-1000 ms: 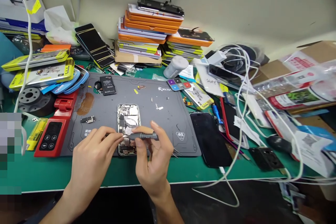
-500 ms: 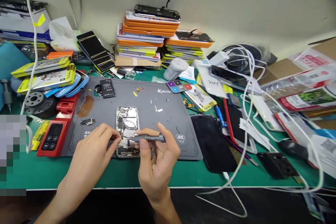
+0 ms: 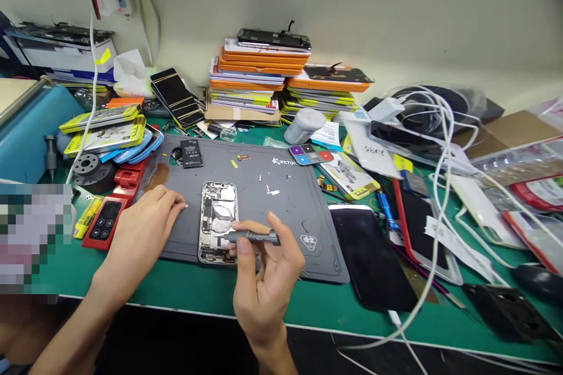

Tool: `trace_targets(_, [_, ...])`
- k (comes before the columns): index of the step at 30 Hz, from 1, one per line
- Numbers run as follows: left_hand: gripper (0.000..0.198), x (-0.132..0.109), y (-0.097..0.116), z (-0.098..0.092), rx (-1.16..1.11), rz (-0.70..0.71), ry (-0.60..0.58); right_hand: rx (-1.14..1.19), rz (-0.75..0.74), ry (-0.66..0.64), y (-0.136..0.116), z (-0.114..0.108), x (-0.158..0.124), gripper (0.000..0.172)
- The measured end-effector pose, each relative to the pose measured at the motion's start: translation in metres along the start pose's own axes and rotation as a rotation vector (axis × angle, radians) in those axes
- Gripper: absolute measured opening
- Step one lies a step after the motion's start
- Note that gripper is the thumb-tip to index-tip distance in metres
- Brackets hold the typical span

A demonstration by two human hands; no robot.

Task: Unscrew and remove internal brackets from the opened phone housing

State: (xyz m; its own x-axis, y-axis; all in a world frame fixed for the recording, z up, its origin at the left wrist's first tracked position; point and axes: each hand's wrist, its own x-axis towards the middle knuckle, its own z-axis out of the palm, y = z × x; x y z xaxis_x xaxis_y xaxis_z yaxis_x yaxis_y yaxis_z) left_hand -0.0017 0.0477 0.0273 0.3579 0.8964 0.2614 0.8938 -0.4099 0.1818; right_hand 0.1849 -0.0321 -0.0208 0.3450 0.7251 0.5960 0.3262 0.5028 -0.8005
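Observation:
An opened phone (image 3: pixel 219 221) with its insides showing lies on a grey work mat (image 3: pixel 272 199). My right hand (image 3: pixel 266 281) is closed on a small grey screwdriver (image 3: pixel 253 238), held level with its tip at the phone's lower right part. My left hand (image 3: pixel 143 234) rests on the mat to the left of the phone, fingertips pinched together on something tiny that I cannot make out.
A black phone (image 3: pixel 372 258) lies face up right of the mat. Stacked orange and yellow boxes (image 3: pixel 259 76) stand at the back. A red device (image 3: pixel 108 211) sits left of the mat. White cables (image 3: pixel 440 146) and packets crowd the right side. A small battery (image 3: pixel 192 153) lies on the mat.
My left hand has drawn away from the phone to the left, onto the mat. My right hand keeps the screwdriver at the phone. The camera view has shifted a little.

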Motion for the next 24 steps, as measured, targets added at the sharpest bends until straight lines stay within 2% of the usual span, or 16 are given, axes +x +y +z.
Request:
trace_targets(6, [0.026, 0.006, -0.003, 0.000, 0.006, -0.026, -0.002, 0.013, 0.006, -0.024, -0.002, -0.002, 0.001, 0.059])
trace_targets(16, [0.035, 0.003, -0.004, 0.000, -0.026, 0.005, 0.004, -0.021, -0.002, -0.021, -0.002, -0.003, 0.003, 0.058])
trace_targets(20, [0.031, 0.002, -0.005, -0.002, -0.058, -0.016, 0.065, -0.029, -0.028, 0.008, -0.001, -0.002, 0.004, 0.057])
trace_targets(24, [0.022, -0.008, 0.005, -0.009, -0.127, -0.018, 0.186, -0.021, -0.076, 0.008, 0.002, -0.001, 0.000, 0.064])
